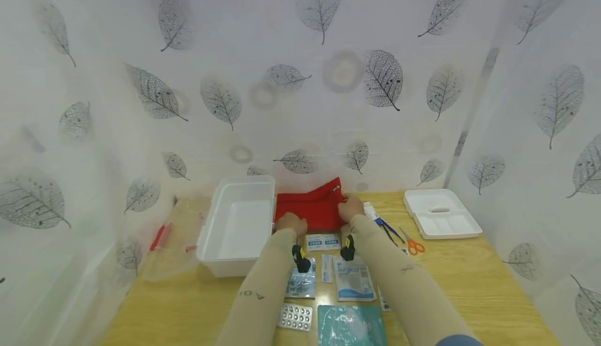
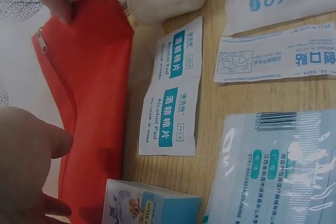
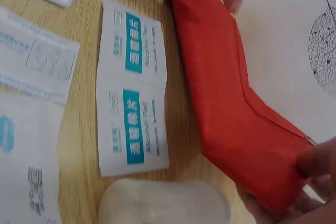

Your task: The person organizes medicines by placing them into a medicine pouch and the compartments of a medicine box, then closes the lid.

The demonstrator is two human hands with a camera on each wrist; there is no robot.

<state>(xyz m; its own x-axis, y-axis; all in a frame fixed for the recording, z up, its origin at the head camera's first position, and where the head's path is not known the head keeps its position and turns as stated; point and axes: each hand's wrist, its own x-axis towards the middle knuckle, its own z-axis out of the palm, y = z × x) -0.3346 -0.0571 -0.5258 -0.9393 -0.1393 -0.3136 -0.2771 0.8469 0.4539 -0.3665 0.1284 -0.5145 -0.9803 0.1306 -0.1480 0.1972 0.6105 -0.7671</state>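
Observation:
A red zippered pouch [image 1: 307,210] stands tilted at the back of the table, its zipper pull near the upper right corner. My left hand [image 1: 292,224] grips its left end, with the thumb over the red fabric in the left wrist view. At the other end my right hand [image 1: 351,209] pinches the pouch's edge, thumb in front and fingers behind, as the right wrist view shows. Just in front lie two joined alcohol pad sachets [image 2: 170,87]. A small cartoon-printed box [image 2: 149,203] sits by my left hand, and a whitish roll [image 3: 163,203] by my right.
An open white bin [image 1: 235,226] stands left, beside a clear plastic bag [image 1: 176,247]. Rightward are orange-handled scissors [image 1: 414,246], blue-handled tweezers [image 1: 387,227] and a white tray [image 1: 441,213]. Nearer lie a Surgical packet [image 1: 354,281], a pill blister [image 1: 296,317] and a teal packet [image 1: 351,325].

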